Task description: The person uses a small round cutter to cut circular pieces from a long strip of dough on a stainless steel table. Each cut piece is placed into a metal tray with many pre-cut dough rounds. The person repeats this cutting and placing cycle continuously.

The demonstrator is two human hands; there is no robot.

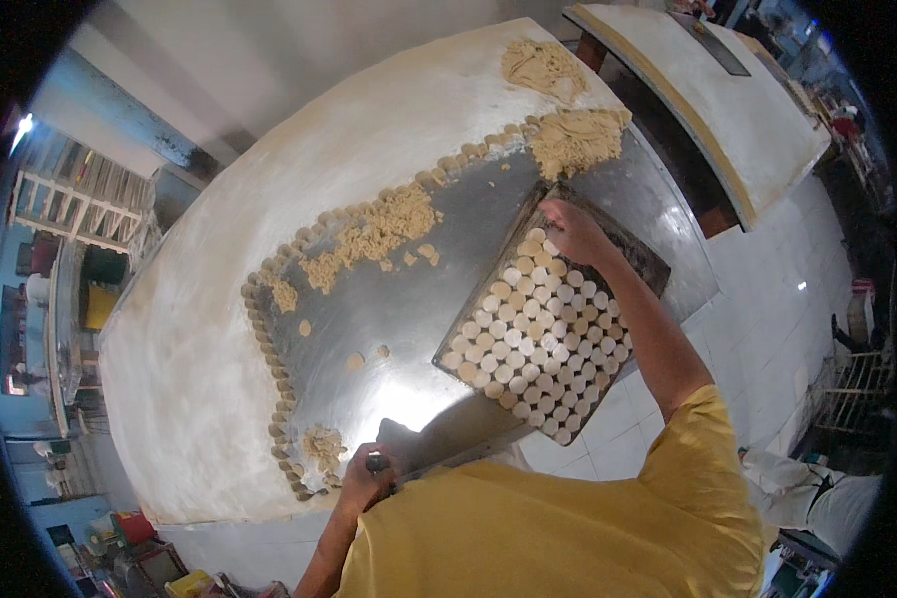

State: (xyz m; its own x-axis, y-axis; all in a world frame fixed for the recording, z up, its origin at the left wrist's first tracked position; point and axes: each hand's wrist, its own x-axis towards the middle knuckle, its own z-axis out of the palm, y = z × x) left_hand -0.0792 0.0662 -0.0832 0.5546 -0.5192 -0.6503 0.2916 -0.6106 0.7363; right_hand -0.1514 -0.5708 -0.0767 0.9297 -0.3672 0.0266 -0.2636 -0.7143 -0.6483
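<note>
The right hand (571,231) rests on the far end of the baking tray (548,324), at about twelve o'clock on it, fingers curled over the last rows of pale dough discs (528,344); whether this grip pinches a single disc or only presses on one cannot be told. The tray sits toward three o'clock on the steel desk (389,299) and is nearly full, with its bare corner just past that hand. The left hand (364,478), at six o'clock by the near edge, is closed around a dark handle (377,462) (the tool itself is hidden behind the yellow shirt (548,528)).

To fill the remaining rows well, each disc should go down flat and snug against its neighbours without overlapping, keeping the staggered pattern. A light touch matters, as soft dough would likely dent. More discs line the edge of the steel from nine to one o'clock, beside heaps of dough scraps (374,234), within reach of either arm.
</note>
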